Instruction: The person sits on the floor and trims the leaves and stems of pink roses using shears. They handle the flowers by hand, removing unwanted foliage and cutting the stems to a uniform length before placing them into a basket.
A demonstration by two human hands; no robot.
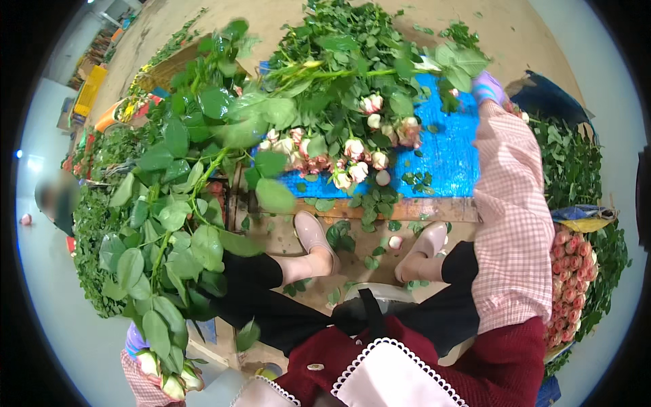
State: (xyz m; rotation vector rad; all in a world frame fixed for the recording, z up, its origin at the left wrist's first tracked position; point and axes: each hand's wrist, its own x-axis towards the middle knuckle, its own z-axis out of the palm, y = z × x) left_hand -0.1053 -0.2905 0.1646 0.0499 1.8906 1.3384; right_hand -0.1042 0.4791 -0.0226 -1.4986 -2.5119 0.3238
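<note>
At the lower left, my left hand [135, 338] in a purple glove is closed round several leafy rose stems [163, 254]. Their whitish rose heads [173, 386] hang below the hand, and the stems slant up to the right. My right hand [489, 88], also gloved, stretches to the far right edge of a blue sheet. It appears closed at the end of a leafy rose stem [366, 72] that lies across the pile; leaves partly hide its fingers. Between the hands, pink-and-white roses [354, 150] lie on the blue sheet [447, 159] with their heads toward me.
Under the sheet runs a wooden edge [413, 209], with my shoes [315, 237] just before it. Bundled pink roses [568, 288] stand to the right beside my arm. Dense foliage [102, 224] fills the left side. Farther off is a yellow crate [89, 89]. Fallen leaves litter the floor.
</note>
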